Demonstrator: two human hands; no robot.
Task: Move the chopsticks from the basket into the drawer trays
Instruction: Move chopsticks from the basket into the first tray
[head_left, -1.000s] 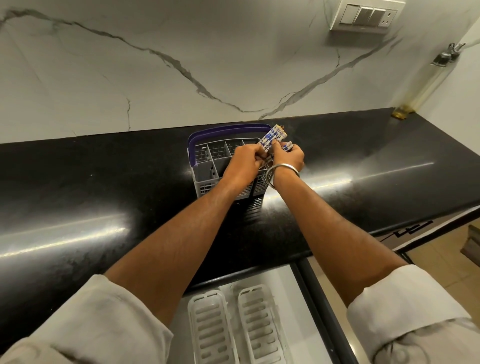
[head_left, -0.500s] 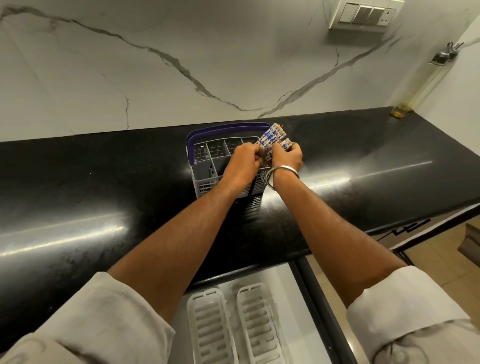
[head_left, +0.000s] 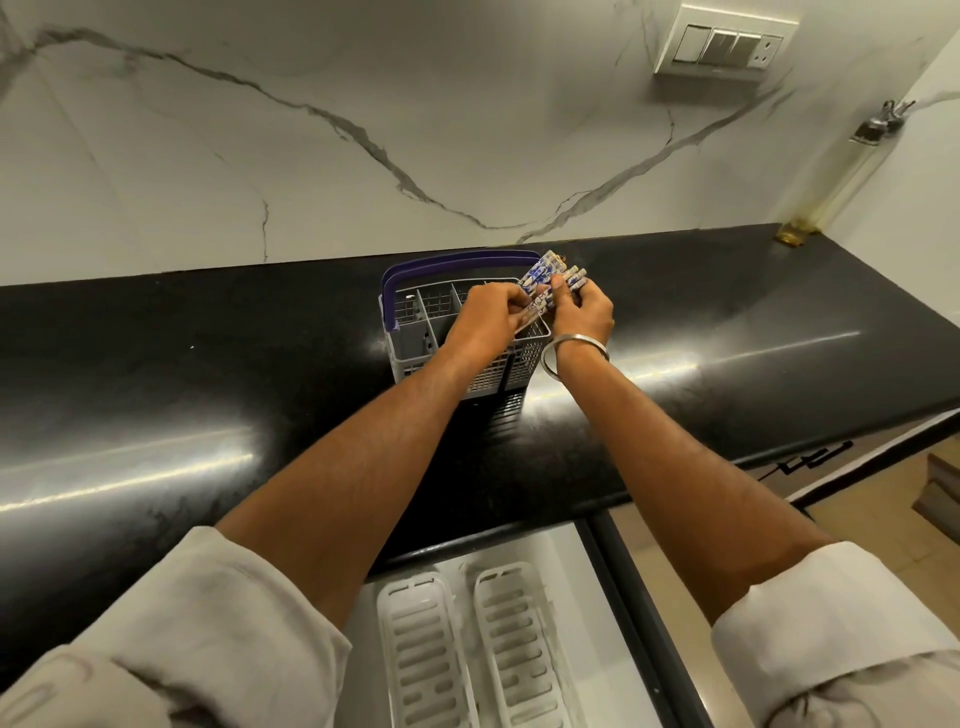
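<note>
Fingers (head_left: 511, 299) of the left hand (head_left: 485, 317) are curled round a bundle of blue-and-white chopsticks (head_left: 543, 283), and those of the right hand (head_left: 584, 312) are pinched on the same bundle just beside them — neither hand is seen to hold anything else. The bundle is held above the right-hand end of the grey basket (head_left: 415, 338), its lower ends hidden behind the fingers, so whether they are clear of the compartments cannot be told. Its long axis is tilted, the patterned tops pointing up and away from the fingers toward the wall. Both hands are met at one spot, neither plainly nearer.

The white slotted trays (head_left: 467, 649) lie well apart from the fingers, straight back toward the body and lower down, in the open drawer (head_left: 587, 597) under the counter edge. The coming move is judged to be a lift and a pull back toward the body, with the bundle laid flat along the trays' length.

The basket is stood on a glossy black counter (head_left: 208, 374), backed by veined white marble (head_left: 311, 156). Up to the right of the fingers a switch plate (head_left: 724, 44) is fixed to the wall, and an oil bottle (head_left: 831, 182) is leant in the far corner.
</note>
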